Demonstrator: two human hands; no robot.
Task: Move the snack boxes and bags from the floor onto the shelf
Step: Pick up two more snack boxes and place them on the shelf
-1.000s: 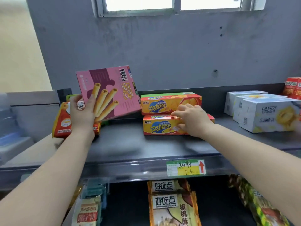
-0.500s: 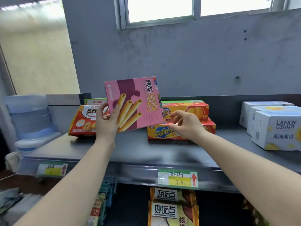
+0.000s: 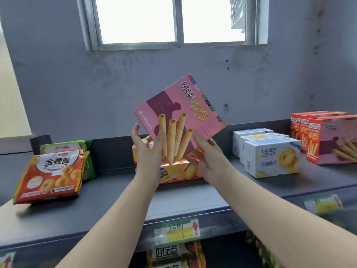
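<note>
A small shop, likely a snack or grocery store. Across the middle of the frame a grey metal shelf [image 3: 108, 198] carries stocked goods: ring-biscuit bags [image 3: 49, 176] at left, white boxes [image 3: 270, 159] and red-pink boxes [image 3: 326, 136] at right. Price labels [image 3: 176, 231] line its lower front edge; their handwriting is too blurred to read.

Pink-and-purple box [image 3: 181, 115], red-orange bag [image 3: 52, 175], white-yellow boxes [image 3: 270, 159], grey shelf [image 3: 116, 200]

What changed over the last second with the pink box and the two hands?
The right hand left the orange cheese boxes and came up to the pink box, which the left hand carried rightward over them; both hands hold it now. The orange boxes and white boxes stayed put on the shelf.
</note>
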